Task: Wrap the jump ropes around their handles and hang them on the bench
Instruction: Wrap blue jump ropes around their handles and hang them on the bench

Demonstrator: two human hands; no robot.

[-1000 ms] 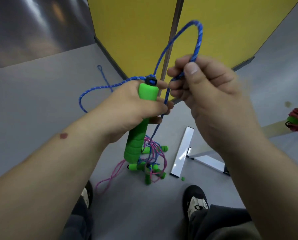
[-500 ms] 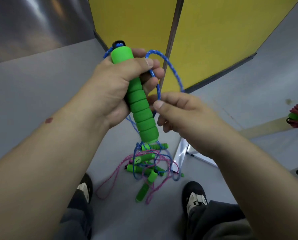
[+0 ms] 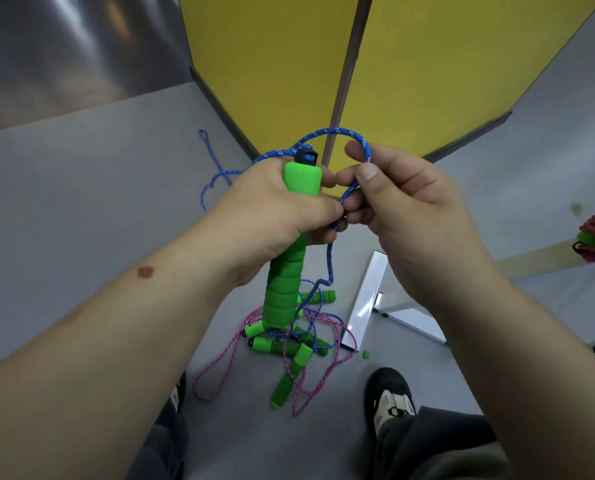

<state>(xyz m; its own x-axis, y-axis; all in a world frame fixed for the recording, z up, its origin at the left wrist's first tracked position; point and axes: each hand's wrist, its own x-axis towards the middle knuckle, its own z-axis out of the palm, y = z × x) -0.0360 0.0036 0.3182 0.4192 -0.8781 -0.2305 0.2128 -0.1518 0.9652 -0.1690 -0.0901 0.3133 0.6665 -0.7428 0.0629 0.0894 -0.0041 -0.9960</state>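
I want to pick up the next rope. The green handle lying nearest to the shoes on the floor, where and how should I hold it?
Probably grip the green handle around its ribbed foam middle, coming from above with fingers across its length. It lies flat, its lower end free of the pile. Pink rope crosses near its upper end, so avoid that part.

Grey floor (image 3: 81,209) runs up to yellow panels (image 3: 271,64) split by a dark post (image 3: 349,74). A shiny metal wall (image 3: 64,46) stands at left. White bars (image 3: 368,292) lie on the floor.
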